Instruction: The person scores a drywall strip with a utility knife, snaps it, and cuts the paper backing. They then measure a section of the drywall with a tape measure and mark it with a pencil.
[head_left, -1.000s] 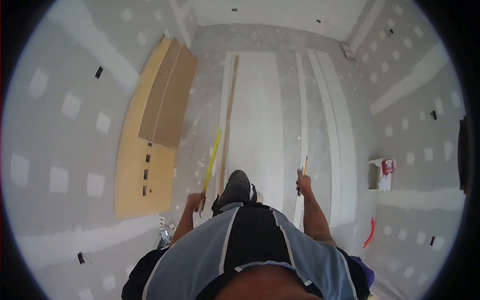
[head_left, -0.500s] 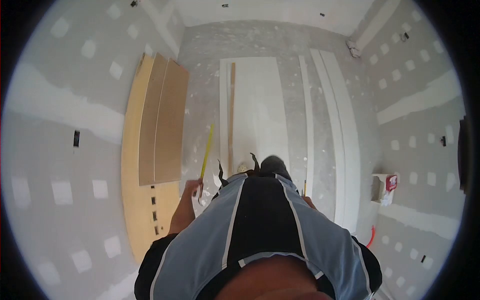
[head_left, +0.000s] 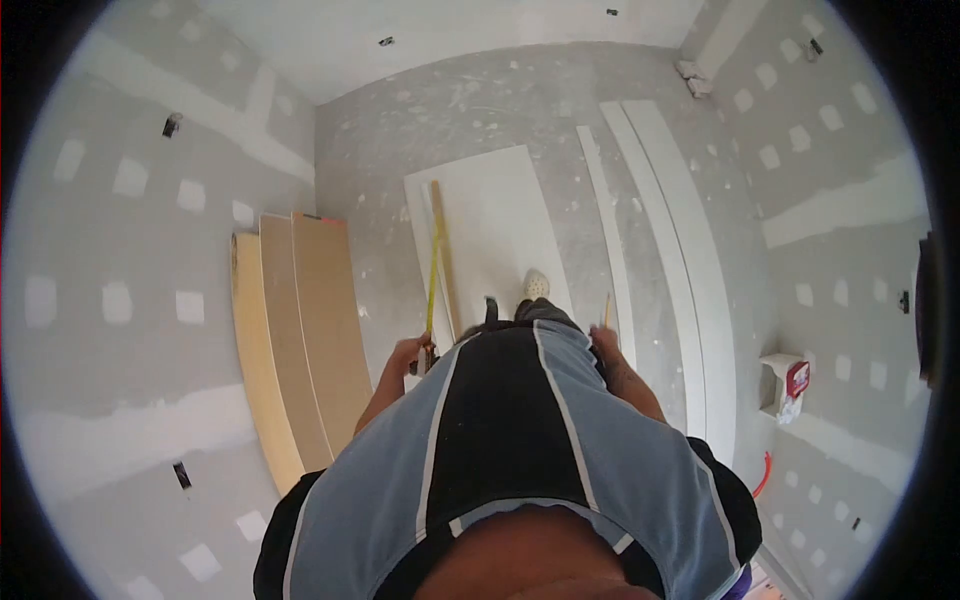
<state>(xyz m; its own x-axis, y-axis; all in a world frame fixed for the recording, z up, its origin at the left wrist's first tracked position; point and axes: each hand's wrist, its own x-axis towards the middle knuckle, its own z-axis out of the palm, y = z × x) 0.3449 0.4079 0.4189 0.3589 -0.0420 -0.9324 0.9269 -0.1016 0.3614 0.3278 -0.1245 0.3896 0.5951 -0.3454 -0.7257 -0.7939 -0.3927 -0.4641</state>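
My left hand [head_left: 412,350] is closed on a tape measure [head_left: 425,356], whose yellow blade [head_left: 434,278] runs out over the left edge of a white board [head_left: 490,215] on the floor. A narrow wooden strip [head_left: 444,250] lies lengthwise on that board, close beside the blade. At my right side, my right hand [head_left: 604,342] is closed around a pencil [head_left: 608,308] that points away from me. One shoe [head_left: 536,286] shows on the white board.
Brown boards [head_left: 325,310] lean along the left wall. Long white strips [head_left: 665,220] and a narrower one [head_left: 605,200] lie on the floor to the right. A white container with a red item [head_left: 797,378] stands near the right wall, above a red tube [head_left: 765,472].
My view has shifted and turned. My left hand and the tape blade are now nearer the white board, with the blade over its edge. My right hand and a shoe show more fully.
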